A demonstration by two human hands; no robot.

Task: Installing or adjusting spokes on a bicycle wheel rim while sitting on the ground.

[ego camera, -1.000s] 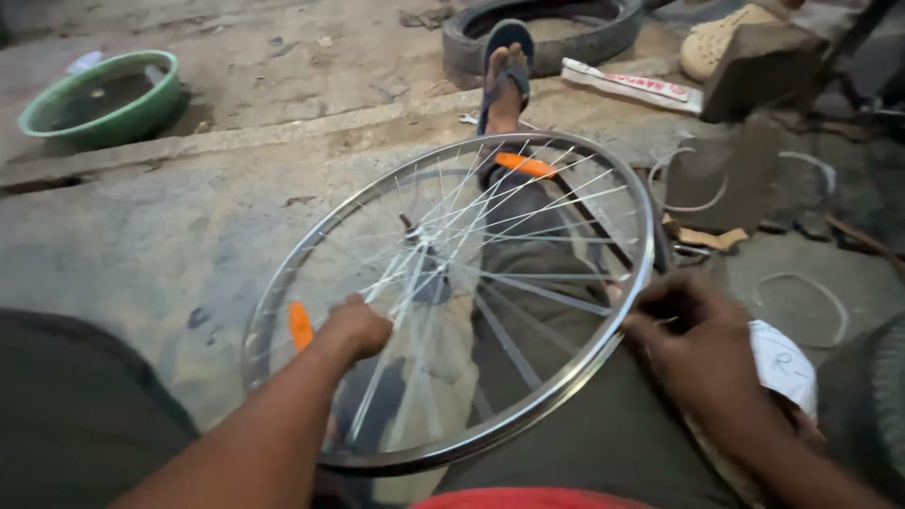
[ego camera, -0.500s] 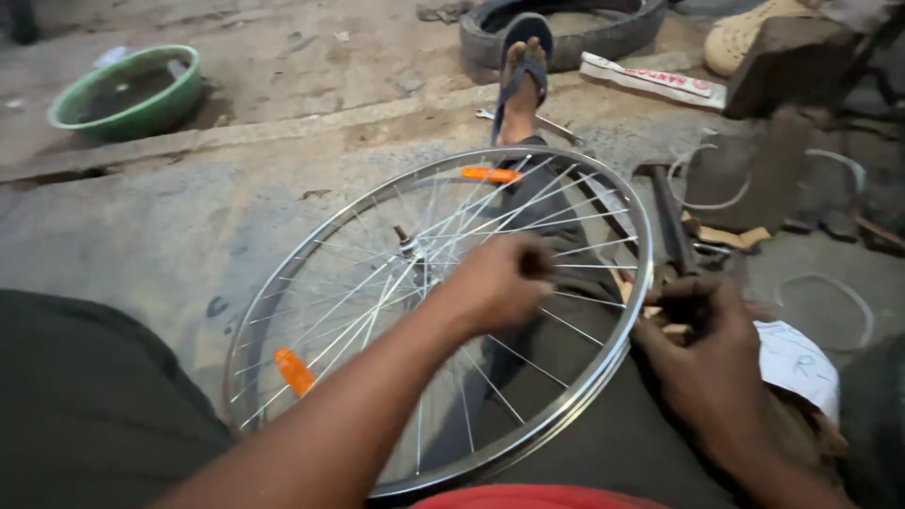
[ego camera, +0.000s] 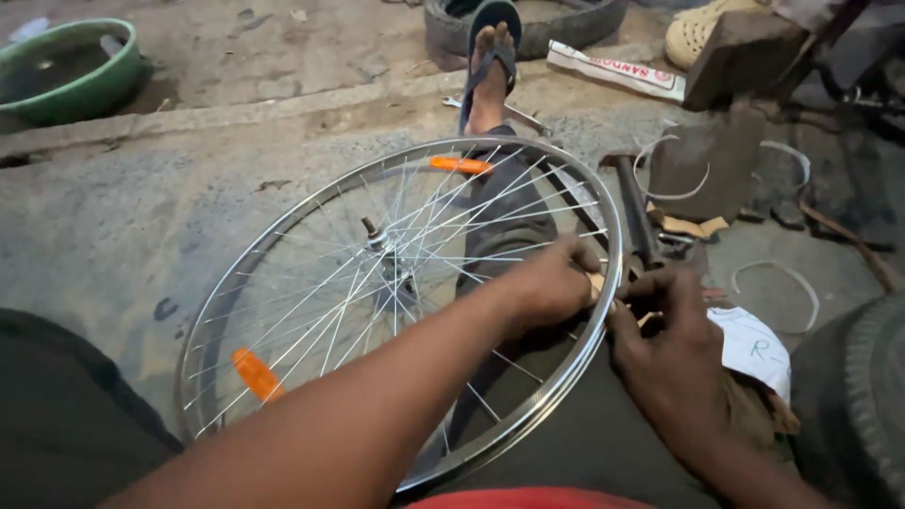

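A silver spoked bicycle wheel (ego camera: 283, 236) lies tilted across my lap, with two orange reflectors on its spokes. My left hand (ego camera: 551, 283) reaches across the spokes to the right side of the rim and pinches something small there. My right hand (ego camera: 674, 353) is just outside the rim, fingers closed on the same spot; what it grips is hidden. The two hands nearly touch at the rim's right edge. My outstretched leg and sandalled foot (ego camera: 490, 57) show through and beyond the wheel.
A green basin (ego camera: 66, 71) sits at the far left on the concrete ground. A tyre (ego camera: 528, 24) lies behind my foot, another tyre (ego camera: 863, 396) at the right edge. Wire loops (ego camera: 778, 283), a metal tool (ego camera: 636, 212), a wooden block (ego camera: 707, 160) and white paper (ego camera: 754, 349) clutter the right.
My left hand has left the wheel's left side and crossed over the spokes to the right rim, meeting my right hand. The wheel has turned, its reflectors shifted.
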